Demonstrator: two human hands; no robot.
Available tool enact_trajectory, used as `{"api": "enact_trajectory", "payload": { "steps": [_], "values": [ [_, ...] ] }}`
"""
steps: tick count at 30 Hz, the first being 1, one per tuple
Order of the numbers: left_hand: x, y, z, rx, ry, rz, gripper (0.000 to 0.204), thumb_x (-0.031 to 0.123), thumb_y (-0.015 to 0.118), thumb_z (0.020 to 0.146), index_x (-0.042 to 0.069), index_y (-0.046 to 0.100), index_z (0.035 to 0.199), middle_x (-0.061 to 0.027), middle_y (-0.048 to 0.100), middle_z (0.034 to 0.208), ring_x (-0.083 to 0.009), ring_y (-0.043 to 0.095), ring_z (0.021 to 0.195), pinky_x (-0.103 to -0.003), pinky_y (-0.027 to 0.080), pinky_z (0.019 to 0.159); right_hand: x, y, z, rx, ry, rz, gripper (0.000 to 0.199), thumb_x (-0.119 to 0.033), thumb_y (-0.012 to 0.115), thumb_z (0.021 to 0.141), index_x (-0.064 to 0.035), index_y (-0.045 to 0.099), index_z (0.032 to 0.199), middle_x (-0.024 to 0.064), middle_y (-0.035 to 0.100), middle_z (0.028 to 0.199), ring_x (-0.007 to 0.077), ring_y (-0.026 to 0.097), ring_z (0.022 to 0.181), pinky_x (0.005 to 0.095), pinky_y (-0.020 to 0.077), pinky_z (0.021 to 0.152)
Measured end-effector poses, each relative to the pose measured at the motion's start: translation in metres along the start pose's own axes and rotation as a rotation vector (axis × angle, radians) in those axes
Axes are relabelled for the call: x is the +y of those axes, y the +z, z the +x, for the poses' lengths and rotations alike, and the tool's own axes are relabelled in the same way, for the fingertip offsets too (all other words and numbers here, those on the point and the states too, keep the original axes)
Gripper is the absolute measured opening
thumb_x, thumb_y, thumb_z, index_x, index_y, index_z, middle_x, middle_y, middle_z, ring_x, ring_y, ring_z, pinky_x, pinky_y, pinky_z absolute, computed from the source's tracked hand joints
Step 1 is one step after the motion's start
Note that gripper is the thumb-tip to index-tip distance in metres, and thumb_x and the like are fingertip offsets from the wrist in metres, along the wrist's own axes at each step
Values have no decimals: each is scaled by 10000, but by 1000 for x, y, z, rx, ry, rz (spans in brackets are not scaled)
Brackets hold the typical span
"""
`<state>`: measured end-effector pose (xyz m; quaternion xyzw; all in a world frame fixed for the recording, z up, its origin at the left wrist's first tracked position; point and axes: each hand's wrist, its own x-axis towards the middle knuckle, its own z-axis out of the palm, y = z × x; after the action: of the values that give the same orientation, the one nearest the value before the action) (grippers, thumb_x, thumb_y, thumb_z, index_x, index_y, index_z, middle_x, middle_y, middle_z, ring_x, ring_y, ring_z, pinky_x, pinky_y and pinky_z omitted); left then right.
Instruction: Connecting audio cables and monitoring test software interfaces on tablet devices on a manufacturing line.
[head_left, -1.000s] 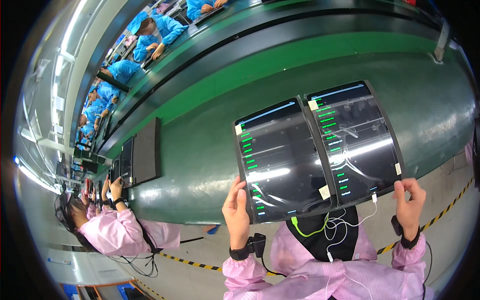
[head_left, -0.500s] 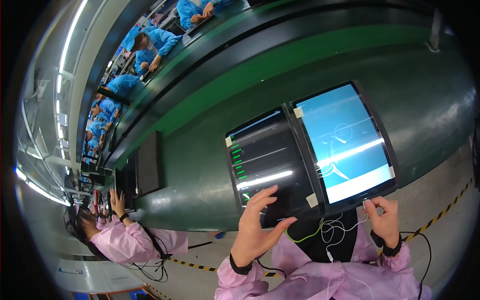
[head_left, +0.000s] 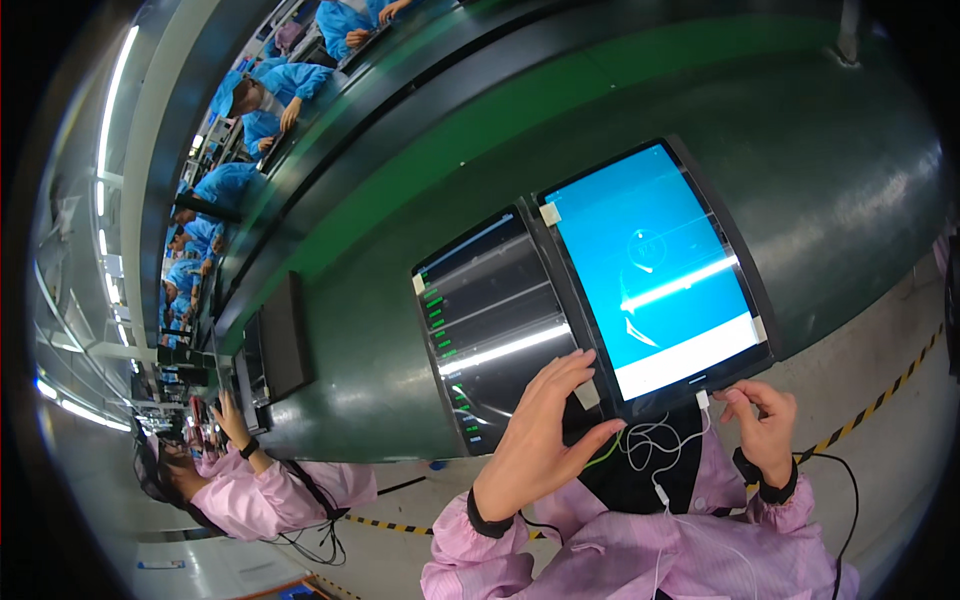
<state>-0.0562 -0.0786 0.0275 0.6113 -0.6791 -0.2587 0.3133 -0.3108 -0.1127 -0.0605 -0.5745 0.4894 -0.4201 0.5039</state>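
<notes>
Two tablets lie side by side on the green bench. The left tablet [head_left: 490, 310] shows a dark screen with rows of green marks; the right tablet [head_left: 640, 240] is lit blue and white. My left hand [head_left: 545, 425], fingers stretched and thumb apart, is over the left tablet's lower right corner. Just right of a white cable plug [head_left: 703, 401] at the right tablet's lower edge, my right hand [head_left: 765, 425] is closed, thumb and forefinger together near that edge. What they grip, if anything, is hidden. The plug's white cable [head_left: 650, 455] hangs in loops between my hands.
A co-worker in pink [head_left: 270, 490] sits at the left, beside a dark flat panel [head_left: 285, 335] on the bench [head_left: 370, 380]. Several people in blue [head_left: 265, 100] work across the far line. A black cord [head_left: 850, 480] hangs right of my right wrist.
My left hand has moved right across the left tablet toward its corner. My right fingers have come off the plug to its right. The whole view has shifted slightly.
</notes>
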Motion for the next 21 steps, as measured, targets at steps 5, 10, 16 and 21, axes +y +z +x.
{"api": "enact_trajectory", "payload": {
  "steps": [5,10,16,21],
  "values": [
    [4,11,9,-84,57,107,593,150,749,714,-5,425,1185,-188,490,1239,-339,416,1220,-447,307,1031,-3,5,-2,-61,1,45,109,-20,569,828,61,618,882,115,662,737,130,612,561,224,462,517],
    [3,19,11,-90,76,114,549,157,743,718,-17,459,1155,-166,498,1234,-337,413,1223,-469,289,1041,-7,10,2,-116,-54,-52,132,-23,600,801,56,617,905,123,655,736,150,628,602,242,477,558],
    [7,28,9,-100,134,79,501,160,737,722,1,484,1124,-132,540,1189,-342,401,1231,-503,271,1040,-6,12,2,-143,-76,-78,128,-17,630,770,46,620,881,129,645,712,168,639,632,252,475,575],
    [6,31,8,-134,129,115,507,169,733,728,23,473,1137,-131,538,1191,-356,392,1236,-533,243,1040,-4,13,2,-134,-85,-94,118,-14,641,761,40,622,863,129,639,688,180,638,617,255,472,562]
  ]
}}
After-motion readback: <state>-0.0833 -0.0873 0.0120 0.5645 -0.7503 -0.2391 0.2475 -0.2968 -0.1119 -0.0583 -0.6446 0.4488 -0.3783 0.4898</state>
